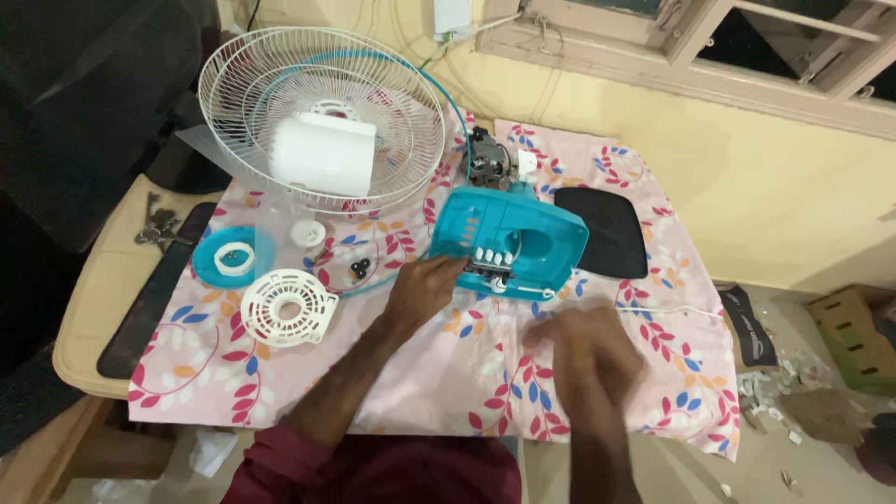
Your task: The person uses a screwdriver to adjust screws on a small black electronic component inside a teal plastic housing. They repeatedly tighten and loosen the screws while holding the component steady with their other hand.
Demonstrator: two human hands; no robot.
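Near the middle of the desk (pixel 93 308), on the pink flowered cloth (pixel 485 373), lies the turquoise plastic fan base housing (pixel 509 238) with a row of white push buttons (pixel 492 259) at its near edge and a small grey motor (pixel 487 161) just behind it. Left hand (pixel 425 289) rests at the near-left corner of the housing, fingers curled against the edge beside the buttons, steadying more than gripping. Right hand (pixel 583 350) hovers over the cloth, apart from the housing, blurred; cannot tell how open, or whether anything small is inside. Better to keep the left hand pressing the housing flat and bring the right one in slowly, clear of the thin white cord (pixel 653 306). Further left: round white ribbed plastic cover (pixel 287 306), turquoise ring disc (pixel 229 257), white wire fan guard (pixel 322 117) with white cylindrical cap (pixel 322 154). Right of the housing, black flat plate (pixel 602 231).
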